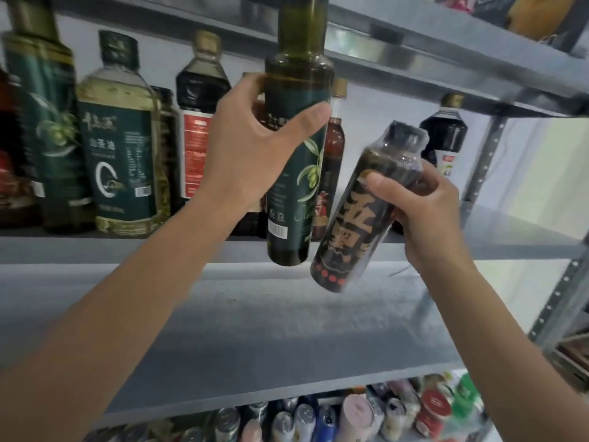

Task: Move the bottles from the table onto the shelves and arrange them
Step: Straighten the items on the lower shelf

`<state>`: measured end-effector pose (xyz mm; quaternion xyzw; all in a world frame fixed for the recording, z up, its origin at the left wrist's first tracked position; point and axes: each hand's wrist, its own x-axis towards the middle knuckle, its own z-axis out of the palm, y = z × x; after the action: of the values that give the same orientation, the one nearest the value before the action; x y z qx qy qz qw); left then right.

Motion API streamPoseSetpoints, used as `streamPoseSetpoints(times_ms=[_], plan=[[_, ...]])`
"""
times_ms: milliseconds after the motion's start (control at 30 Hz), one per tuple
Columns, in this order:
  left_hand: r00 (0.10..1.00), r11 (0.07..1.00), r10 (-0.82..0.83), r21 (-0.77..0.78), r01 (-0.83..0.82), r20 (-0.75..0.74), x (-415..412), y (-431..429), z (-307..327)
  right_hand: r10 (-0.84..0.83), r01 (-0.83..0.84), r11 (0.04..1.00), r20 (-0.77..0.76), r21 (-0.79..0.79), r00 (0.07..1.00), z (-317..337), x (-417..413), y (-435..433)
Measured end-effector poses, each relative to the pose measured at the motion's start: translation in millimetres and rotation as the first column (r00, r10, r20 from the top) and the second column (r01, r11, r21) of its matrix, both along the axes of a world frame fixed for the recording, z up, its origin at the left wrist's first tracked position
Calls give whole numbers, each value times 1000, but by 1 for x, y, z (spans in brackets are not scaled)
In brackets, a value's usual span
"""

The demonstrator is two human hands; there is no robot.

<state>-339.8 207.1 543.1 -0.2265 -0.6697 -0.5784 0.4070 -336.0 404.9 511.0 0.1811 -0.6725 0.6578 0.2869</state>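
Green bottle (296, 173) hangs upright before the shelf (287, 314), your left hand (255, 148) gripping its upper body, fingers (306, 122) curled round. Dark bottle (360, 231) tilts just beside it, gripped in your right hand (427, 215).

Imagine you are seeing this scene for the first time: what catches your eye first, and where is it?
The left hand grips a tall dark green olive-oil bottle, upright, at centre, and the right hand holds a tilted black bottle with gold characters beside it, both in the air before the grey shelf. A row of bottles stands along the shelf's back, and cans crowd the level below.
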Motion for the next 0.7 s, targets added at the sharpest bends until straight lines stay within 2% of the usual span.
streamPoseSetpoints(times_ms=[233, 433, 567, 700], plan=[[970, 970, 233, -56, -238, -73, -8, -20, 7, 41, -36, 998, -106, 50, 993, 20, -24, -32], [965, 965, 258, -31, -260, -48, -29, -25, -1, -24, 26, 999, -109, 21, 994, 18, -46, -34], [932, 934, 356, 16, -356, -64, -44, -13, -11, -41, 39, 999, -80, -26, 996, 14, -61, -33], [891, 892, 446, 126, -434, -82, -68, 1, -22, -61, 56, 997, -94, -62, 994, 8, -72, -48]])
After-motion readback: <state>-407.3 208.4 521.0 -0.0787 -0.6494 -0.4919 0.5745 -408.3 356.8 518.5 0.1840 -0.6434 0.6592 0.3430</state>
